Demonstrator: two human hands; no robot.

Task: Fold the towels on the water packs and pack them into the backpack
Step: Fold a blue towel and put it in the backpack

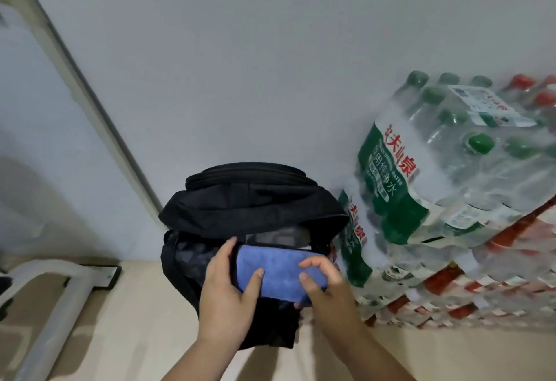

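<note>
You hold the folded blue towel (276, 272) at the open mouth of the black backpack (249, 203). Your left hand (228, 287) grips its left end with the thumb across the front, and your right hand (325, 284) curls round its right end. The backpack stands on the pale floor (135, 335) against the white wall (240, 64), with the stacked water packs (436, 170) just beside it on the right and a white metal frame (54, 320) on the floor well to its left.
</note>
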